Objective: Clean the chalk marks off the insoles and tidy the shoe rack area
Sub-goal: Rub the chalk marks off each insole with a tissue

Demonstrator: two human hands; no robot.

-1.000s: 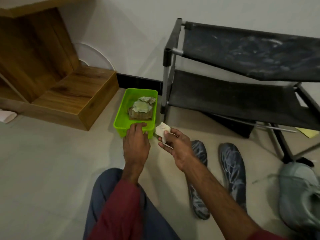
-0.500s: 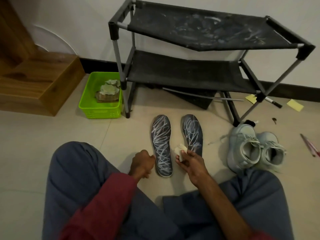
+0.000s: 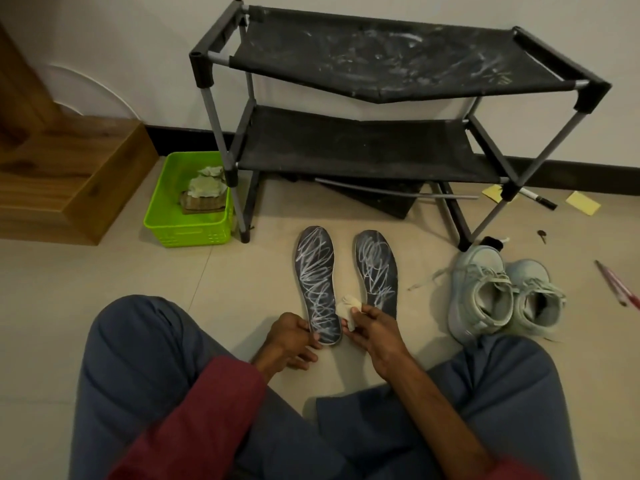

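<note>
White chalk scribbles all over both dark insoles, so neither one looks wiped. The left insole (image 3: pixel 317 284) and the right insole (image 3: pixel 377 271) lie side by side on the tiled floor (image 3: pixel 104 271), toes pointing at the shoe rack (image 3: pixel 381 64), just in front of its front legs. The person sits on the floor with knees apart. The left hand (image 3: pixel 289 336) pinches the heel end of the left insole, thumb on its left edge and the other fingers curled below. The right hand (image 3: pixel 375 332) pinches a small wad of white cloth (image 3: pixel 348 308) in the gap between the two heels; whether the cloth actually touches the left insole is hard to tell. The rack's top black fabric shelf is smeared with chalk too. A green basket (image 3: pixel 162 206) with crumpled rags (image 3: pixel 204 187) in it sits beside the rack's front left leg, next to a wooden step (image 3: pixel 69 174). Pale sneakers (image 3: pixel 485 292) stand near the front right leg, with yellow notes (image 3: pixel 583 202), a marker (image 3: pixel 540 199) and a red pen (image 3: pixel 616 287) further right on the floor.
</note>
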